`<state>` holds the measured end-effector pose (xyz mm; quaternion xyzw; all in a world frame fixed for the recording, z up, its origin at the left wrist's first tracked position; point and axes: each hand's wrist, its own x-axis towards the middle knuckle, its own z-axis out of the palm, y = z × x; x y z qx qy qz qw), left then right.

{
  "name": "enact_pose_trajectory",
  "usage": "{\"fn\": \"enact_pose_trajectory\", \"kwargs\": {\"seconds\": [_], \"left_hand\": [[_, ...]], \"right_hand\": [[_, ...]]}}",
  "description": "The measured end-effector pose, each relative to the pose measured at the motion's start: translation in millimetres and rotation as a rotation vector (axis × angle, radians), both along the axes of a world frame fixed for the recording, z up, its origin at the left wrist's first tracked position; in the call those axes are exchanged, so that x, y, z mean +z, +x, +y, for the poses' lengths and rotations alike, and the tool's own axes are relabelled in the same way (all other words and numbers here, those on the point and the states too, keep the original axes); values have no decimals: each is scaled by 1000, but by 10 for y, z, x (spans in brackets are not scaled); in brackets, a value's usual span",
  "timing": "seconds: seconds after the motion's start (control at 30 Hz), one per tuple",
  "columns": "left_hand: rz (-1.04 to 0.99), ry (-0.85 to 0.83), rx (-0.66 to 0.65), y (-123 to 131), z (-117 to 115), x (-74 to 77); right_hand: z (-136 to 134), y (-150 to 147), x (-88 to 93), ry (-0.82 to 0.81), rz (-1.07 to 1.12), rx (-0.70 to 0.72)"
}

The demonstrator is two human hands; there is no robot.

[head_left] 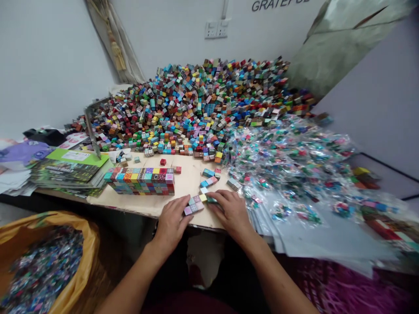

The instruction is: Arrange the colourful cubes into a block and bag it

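Observation:
Near the table's front edge, a small flat group of patterned cubes (194,206) lies in pink, grey and checked colours. My left hand (170,220) closes on its left end, with the thumb along the near side. My right hand (231,214) is curled over a short piece of dark teal cubes (212,200), partly hidden beneath its fingers. A yellow cube (203,198) sits between the two hands. Just beyond them lie short rows of cubes (208,182) in blue, orange and white. To the left stands a long, neatly stacked block of colourful cubes (140,181).
A large heap of loose cubes (183,100) fills the back. Clear bags of cubes (294,161) cover the right, beside flat plastic bags (291,237). Booklets (70,165) and a metal bracket (91,131) are at left. Below stands a yellow-lined bin (93,235).

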<state>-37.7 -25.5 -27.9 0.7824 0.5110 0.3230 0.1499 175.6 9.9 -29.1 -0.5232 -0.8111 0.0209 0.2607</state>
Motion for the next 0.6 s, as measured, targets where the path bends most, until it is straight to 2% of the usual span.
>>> {"fn": "enact_pose_trajectory", "kwargs": {"seconds": [0.1, 0.3, 0.5, 0.6], "left_hand": [[9, 4, -33, -57, 36, -3], [-15, -58, -136, -82, 173, 93], [20, 17, -29, 35, 159, 81], [4, 9, -23, 45, 163, 66]], "right_hand": [[41, -49, 37, -18, -36, -25], [104, -92, 67, -32, -51, -25], [58, -73, 54, -20, -17, -5], [35, -46, 34, -11, 27, 17]]}}
